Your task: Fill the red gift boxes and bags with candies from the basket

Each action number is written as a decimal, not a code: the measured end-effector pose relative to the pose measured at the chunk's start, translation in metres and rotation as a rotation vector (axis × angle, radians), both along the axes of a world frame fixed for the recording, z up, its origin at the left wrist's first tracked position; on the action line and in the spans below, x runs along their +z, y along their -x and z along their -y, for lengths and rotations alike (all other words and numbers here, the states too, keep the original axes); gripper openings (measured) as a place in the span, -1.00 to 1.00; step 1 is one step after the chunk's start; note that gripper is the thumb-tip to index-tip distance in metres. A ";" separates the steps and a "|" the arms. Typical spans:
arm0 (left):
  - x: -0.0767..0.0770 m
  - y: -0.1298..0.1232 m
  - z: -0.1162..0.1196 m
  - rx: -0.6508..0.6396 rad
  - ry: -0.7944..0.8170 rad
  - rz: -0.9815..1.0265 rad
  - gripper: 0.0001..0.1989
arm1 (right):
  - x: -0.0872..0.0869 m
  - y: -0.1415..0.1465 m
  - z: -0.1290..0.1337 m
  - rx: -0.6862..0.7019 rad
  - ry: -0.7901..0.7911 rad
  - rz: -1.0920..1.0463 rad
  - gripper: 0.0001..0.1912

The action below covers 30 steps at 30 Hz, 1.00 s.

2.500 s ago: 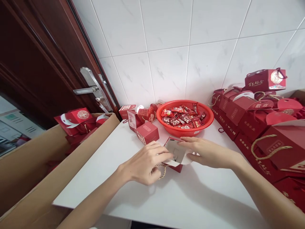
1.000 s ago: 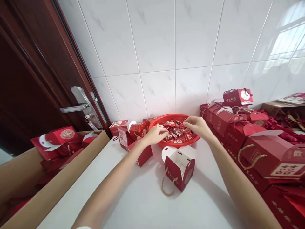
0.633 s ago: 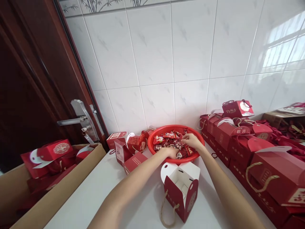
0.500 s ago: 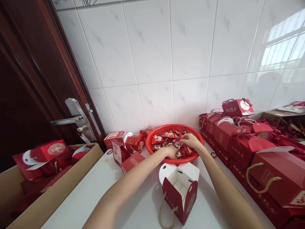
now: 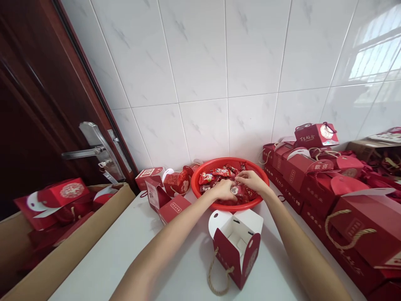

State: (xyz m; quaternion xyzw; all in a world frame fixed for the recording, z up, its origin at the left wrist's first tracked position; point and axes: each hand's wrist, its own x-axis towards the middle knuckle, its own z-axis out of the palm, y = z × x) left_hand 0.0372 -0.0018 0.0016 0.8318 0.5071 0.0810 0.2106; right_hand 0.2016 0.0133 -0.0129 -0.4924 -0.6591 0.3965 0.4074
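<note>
A red plastic basket (image 5: 196, 193) holds many small red-wrapped candies (image 5: 219, 172). My left hand (image 5: 224, 190) is over the middle of the basket, its fingers curled down around wrapped candies, partly hidden. To its right, my right hand (image 5: 250, 180) has its thumb and fingers pinched together close to the left fingertips; whatever is between them is too small to make out. In front of the basket, between my forearms, stands an upright dark red gift box (image 5: 233, 259). Its white-lined flaps are spread, its inside shows bare white walls, and a rope handle hangs at its left.
Several small red boxes (image 5: 173, 209) lie left of the basket on the white table (image 5: 125, 251). Stacked red gift boxes (image 5: 313, 184) line the right side. A cardboard carton (image 5: 94, 230) with red boxes is at the left, by a door handle (image 5: 84, 153). A tiled wall rises behind.
My left hand has risen a little out of the candies and its fingers now show. My right hand has shifted slightly left, closer to it. The view has tilted slightly.
</note>
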 end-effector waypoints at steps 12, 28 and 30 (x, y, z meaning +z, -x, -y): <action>0.000 0.003 -0.002 0.205 -0.276 0.419 -0.66 | 0.013 -0.002 0.013 0.180 0.191 -0.227 -0.70; -0.002 0.005 -0.003 0.117 -0.204 0.612 -0.51 | 0.008 -0.005 0.007 0.079 0.175 -0.282 -0.88; -0.004 0.005 -0.006 0.115 -0.225 0.658 -0.59 | 0.006 -0.005 0.007 0.077 0.169 -0.280 -0.88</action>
